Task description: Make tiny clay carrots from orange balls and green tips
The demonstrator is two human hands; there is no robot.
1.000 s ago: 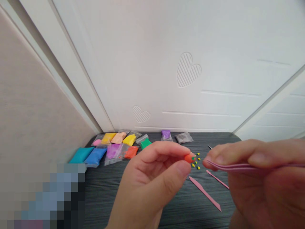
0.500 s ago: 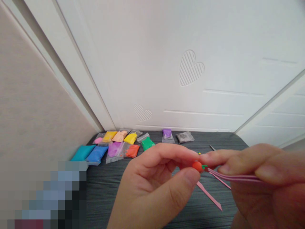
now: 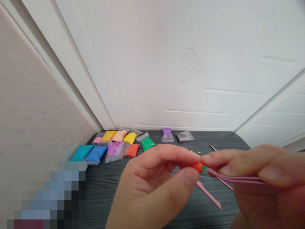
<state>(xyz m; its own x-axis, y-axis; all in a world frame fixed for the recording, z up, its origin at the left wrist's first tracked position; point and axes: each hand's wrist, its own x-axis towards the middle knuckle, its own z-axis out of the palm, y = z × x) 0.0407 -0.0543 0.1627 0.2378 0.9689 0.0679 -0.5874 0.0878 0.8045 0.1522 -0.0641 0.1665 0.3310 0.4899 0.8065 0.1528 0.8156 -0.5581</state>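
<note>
Between the thumb and fingers of my left hand (image 3: 164,181) is a small orange clay ball (image 3: 197,166). A tiny green clay piece (image 3: 205,168) sits on its right side. My right hand (image 3: 259,171) is closed around a slim pink modelling tool (image 3: 235,179), whose tip reaches the green piece. The right index fingertip meets the left index fingertip just above the ball. Part of the ball is hidden by my left fingers. Under the hands, a pink flat-ended tool (image 3: 209,195) and a thin pink tool (image 3: 225,183) lie on the table.
Bags of coloured clay stand at the back left of the dark table (image 3: 100,197), among them a blue bag (image 3: 96,154) and a green bag (image 3: 147,143). Farther right are a purple bag (image 3: 166,134) and a grey bag (image 3: 185,136). Yellow bits (image 3: 199,152) lie behind my hands.
The orange ball has turned or sunk slightly between my left fingers, so less of it shows. My right hand and the tool have shifted a little; the tip stays at the green piece.
</note>
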